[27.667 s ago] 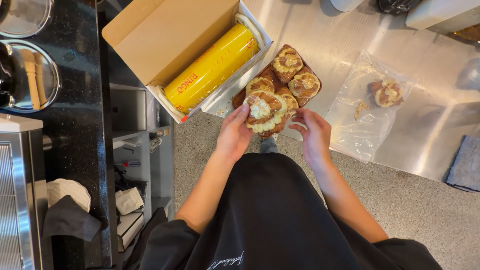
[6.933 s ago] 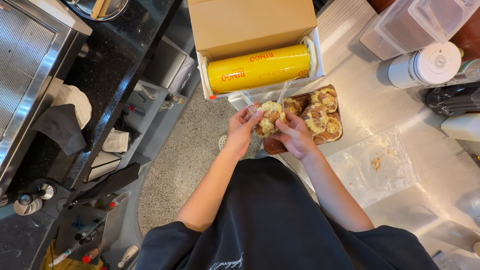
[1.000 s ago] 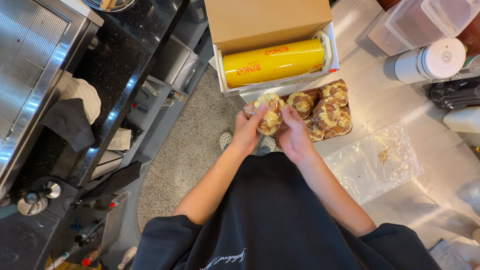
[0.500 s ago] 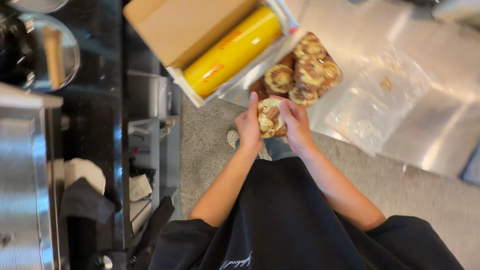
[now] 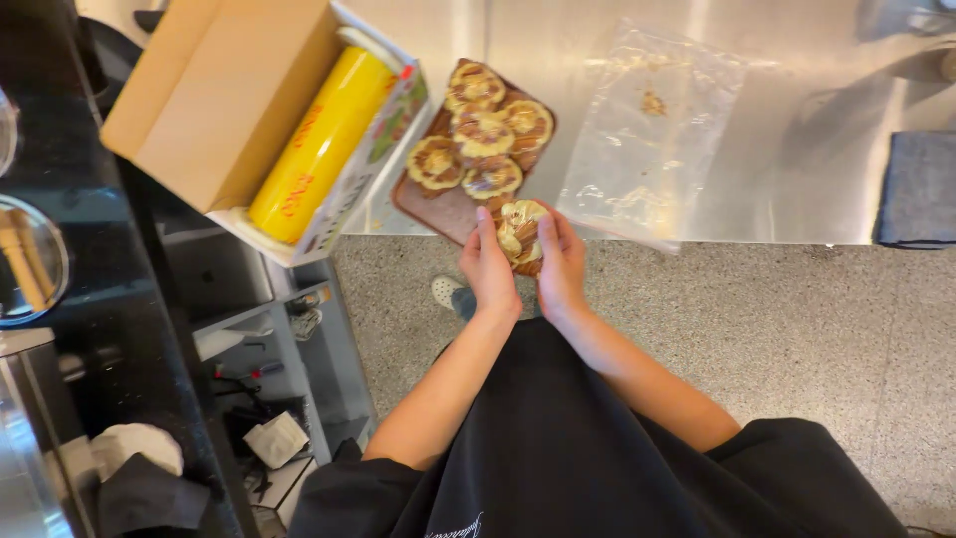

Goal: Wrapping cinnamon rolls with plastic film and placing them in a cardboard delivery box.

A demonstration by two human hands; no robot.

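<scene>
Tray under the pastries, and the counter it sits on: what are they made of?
Tray: looks like dark brown wood, matte, though moulded plastic can't be ruled out. Counter: seems brushed stainless steel, grey with streaky reflections and soft glare.

From up here I see my left hand point(image 5: 488, 271) and right hand point(image 5: 561, 269) cupped around one cream-topped pastry point(image 5: 520, 231), fingers pressed to its sides, at the near edge of a brown tray point(image 5: 438, 202). Four more pastries point(image 5: 481, 139) sit on that tray. Just beside it stands an open cardboard box point(image 5: 214, 105) holding a yellow roll of wrap point(image 5: 321, 144). A clear plastic bag point(image 5: 647, 130) (crumbs inside) lies on the steel counter point(image 5: 797, 179) right of the tray.
</scene>
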